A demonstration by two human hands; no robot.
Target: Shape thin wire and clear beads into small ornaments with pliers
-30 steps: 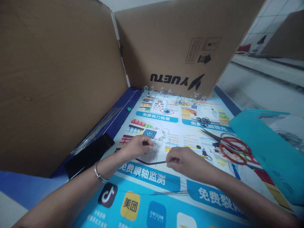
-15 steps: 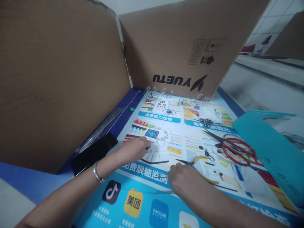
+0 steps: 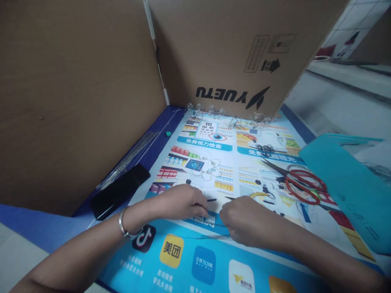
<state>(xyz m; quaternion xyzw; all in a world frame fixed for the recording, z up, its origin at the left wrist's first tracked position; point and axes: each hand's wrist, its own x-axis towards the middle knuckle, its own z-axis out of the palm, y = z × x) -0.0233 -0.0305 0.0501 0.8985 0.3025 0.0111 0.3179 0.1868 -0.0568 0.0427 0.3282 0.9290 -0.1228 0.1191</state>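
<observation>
My left hand (image 3: 183, 201), with a silver bangle at the wrist, hovers over the printed sheet with its fingers pinched together. Whatever is between those fingertips is too small to make out. Close by on the right, my right hand (image 3: 244, 221) is closed, knuckles up, its fingertips and anything in them hidden. Thin wires (image 3: 210, 237) lie on the sheet below the two hands. Beyond my left hand rests a flower-like loop of bent wire with clear beads (image 3: 210, 169). Yellow-handled pliers (image 3: 259, 194) lie partly behind my right hand.
Red-handled scissors (image 3: 305, 185) and a turquoise folder (image 3: 342, 183) lie to the right. A black phone (image 3: 120, 191) and straight wires (image 3: 131, 154) are at left. Cardboard walls (image 3: 232, 49) stand behind, with beaded wire pieces (image 3: 259, 119) along the base. Black wire coils (image 3: 264, 149) sit mid-sheet.
My left hand has moved right and nearer to me, close to my right hand. My right hand has shifted slightly and now covers more of the pliers. The camera view has tilted a little.
</observation>
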